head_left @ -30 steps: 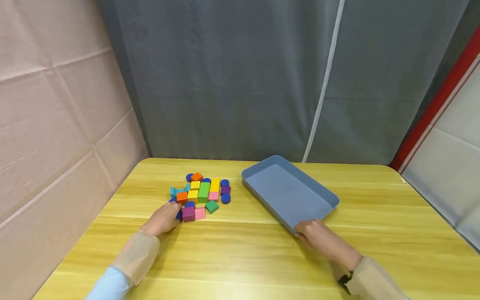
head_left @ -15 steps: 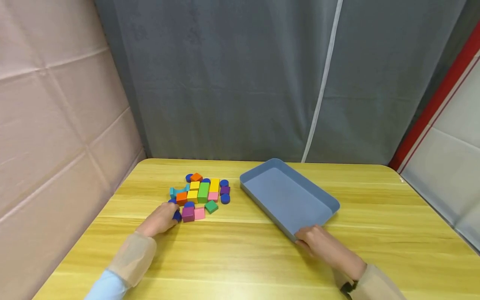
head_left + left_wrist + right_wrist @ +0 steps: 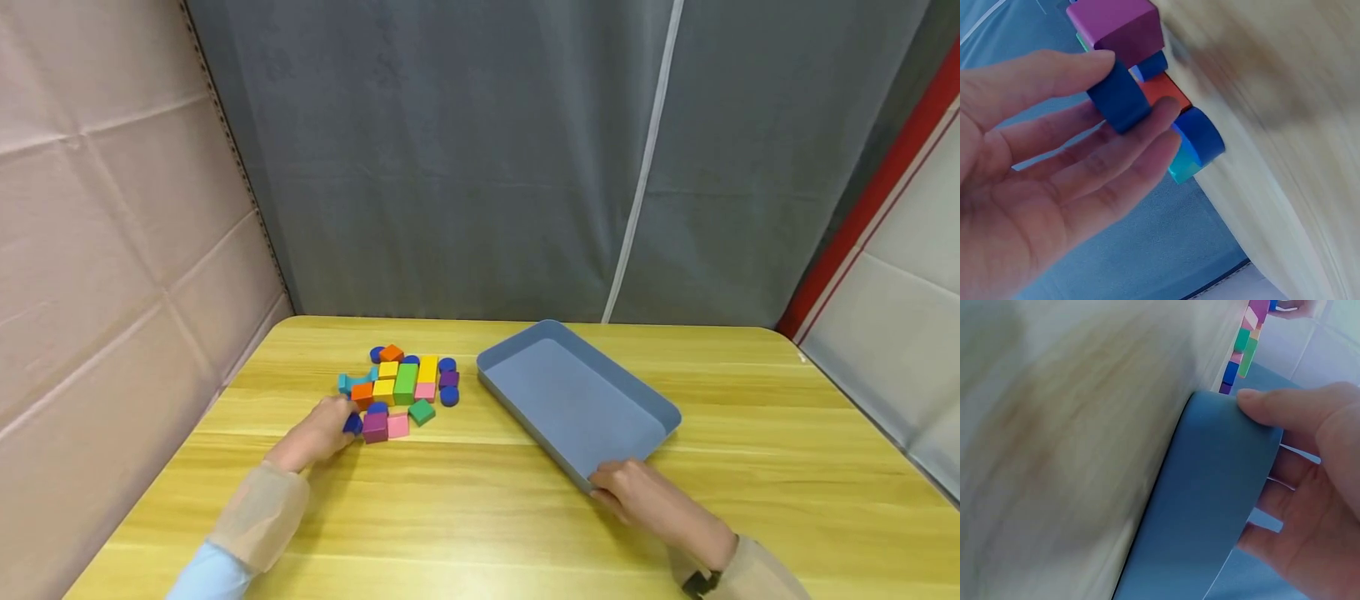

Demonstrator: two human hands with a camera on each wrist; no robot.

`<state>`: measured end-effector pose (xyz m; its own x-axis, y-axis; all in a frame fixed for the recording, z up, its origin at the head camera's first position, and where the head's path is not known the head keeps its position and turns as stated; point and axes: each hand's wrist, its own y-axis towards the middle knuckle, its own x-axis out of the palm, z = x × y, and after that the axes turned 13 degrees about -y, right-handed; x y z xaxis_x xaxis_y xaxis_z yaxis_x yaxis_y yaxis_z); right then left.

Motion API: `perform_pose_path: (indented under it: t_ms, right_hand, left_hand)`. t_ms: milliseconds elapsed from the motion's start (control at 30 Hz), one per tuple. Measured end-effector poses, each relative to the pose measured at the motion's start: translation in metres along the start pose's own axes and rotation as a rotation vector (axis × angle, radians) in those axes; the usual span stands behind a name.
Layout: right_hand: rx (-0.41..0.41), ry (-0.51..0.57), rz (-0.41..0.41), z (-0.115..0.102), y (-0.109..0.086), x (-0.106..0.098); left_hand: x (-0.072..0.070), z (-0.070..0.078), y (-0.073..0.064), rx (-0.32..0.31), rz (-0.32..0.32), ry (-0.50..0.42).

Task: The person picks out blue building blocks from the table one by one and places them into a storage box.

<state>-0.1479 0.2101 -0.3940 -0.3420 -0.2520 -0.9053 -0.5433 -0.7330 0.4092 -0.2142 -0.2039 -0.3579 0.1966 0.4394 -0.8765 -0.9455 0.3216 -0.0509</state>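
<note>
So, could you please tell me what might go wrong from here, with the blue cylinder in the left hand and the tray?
First, the left hand only pinches the blue cylinder, so it may slip and perhaps roll on the table. Second, the purple block and a neighbouring blue cylinder lie close by, so that hand could knock them. Third, the right hand grips the tray just at its near corner; a pull could swing it round.

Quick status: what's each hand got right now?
Left hand: closed, pinching a dark blue cylindrical block.
Right hand: closed, gripping the blue-grey rectangular tray by its rim.
</note>
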Motion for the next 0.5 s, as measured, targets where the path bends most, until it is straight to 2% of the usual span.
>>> perform_pose_path:
  t_ms: [133, 267, 400, 500]
  right_hand:
    - [-0.001, -0.011, -0.018, -0.001, 0.0, -0.002]
    - [0.042, 0.046, -0.066, -0.002, 0.0, -0.005]
    - [0.133, 0.15, -0.136, -0.001, 0.003, -0.012]
    - [0.156, 0.175, -0.103, 0.003, 0.003, -0.015]
  left_hand:
    - [-0.002, 0.002, 0.0, 0.011, 0.013, 0.019]
    - [-0.005, 0.004, -0.001, 0.019, 0.018, 0.007]
    - [-0.009, 0.007, 0.0, 0.079, 0.05, -0.006]
    - [-0.009, 0.009, 0.002, 0.155, 0.097, -0.001]
